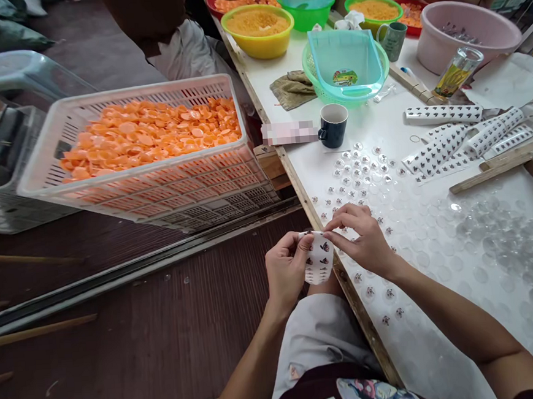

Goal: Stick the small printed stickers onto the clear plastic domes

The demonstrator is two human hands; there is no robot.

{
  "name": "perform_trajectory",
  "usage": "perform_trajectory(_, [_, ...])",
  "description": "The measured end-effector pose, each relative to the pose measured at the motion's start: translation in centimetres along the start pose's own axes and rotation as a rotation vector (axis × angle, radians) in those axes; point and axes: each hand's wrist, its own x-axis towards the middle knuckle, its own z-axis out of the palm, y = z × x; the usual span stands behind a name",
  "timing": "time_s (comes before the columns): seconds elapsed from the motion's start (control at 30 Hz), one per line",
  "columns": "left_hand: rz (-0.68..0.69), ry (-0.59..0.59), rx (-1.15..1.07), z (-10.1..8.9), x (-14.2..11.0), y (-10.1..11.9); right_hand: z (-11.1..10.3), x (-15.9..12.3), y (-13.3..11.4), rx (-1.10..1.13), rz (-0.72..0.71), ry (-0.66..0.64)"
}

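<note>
Left hand [285, 270] grips curled sticker sheet [318, 263]; right hand [360, 236] pinches edge.

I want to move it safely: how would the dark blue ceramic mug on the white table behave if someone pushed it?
The dark blue ceramic mug would probably slide rather than tip, since it looks squat and stands upright on the smooth white table. It likely feels heavy for its size and could chip if it fell.
</note>
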Motion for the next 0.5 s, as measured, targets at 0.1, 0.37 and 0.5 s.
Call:
perform_trajectory(0.1, [0.011,-0.01,0.029,0.1,0.1,0.1,0.1,0.4,-0.3,0.079,0.042,0.083])
perform_trajectory(0.37, [-0.006,-0.138,0.03,0.1,-0.3,0.3,1.6,0.5,-0.6,0.239,0.084,-0.017])
perform_trajectory(0.5, [-0.023,-0.196,0.03,-0.1,-0.4,0.8,0.1,0.9,0.0,0.214,0.096,0.136])
